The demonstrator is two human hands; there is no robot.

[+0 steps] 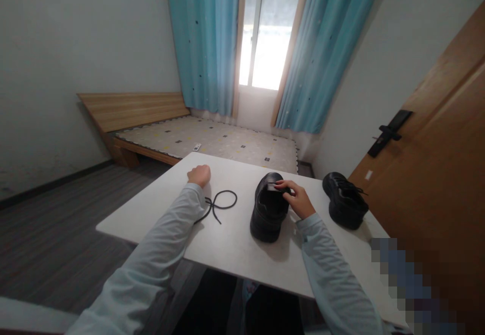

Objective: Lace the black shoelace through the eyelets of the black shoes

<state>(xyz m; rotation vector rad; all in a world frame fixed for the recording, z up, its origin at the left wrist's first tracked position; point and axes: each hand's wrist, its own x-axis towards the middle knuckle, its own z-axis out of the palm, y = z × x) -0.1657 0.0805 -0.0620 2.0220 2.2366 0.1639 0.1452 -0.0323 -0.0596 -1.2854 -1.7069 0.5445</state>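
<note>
Here my right hand (299, 201) rested on the unlaced black shoe (268, 207), fingers pinched narrow around its tongue, near the middle of the tabletop (235, 246) and a little toward the right. The shoe stood upright, its toe pointing at the far edge. My left hand (199, 175) sat curled into a loose fist close to the far left corner; I could not tell whether it held anything. The loose black shoelace (219, 206) lay looped just beside that wrist, between the fist and the shoe, touching neither shoe. The second black shoe (344, 199), laced, stood well apart by the right edge.
</note>
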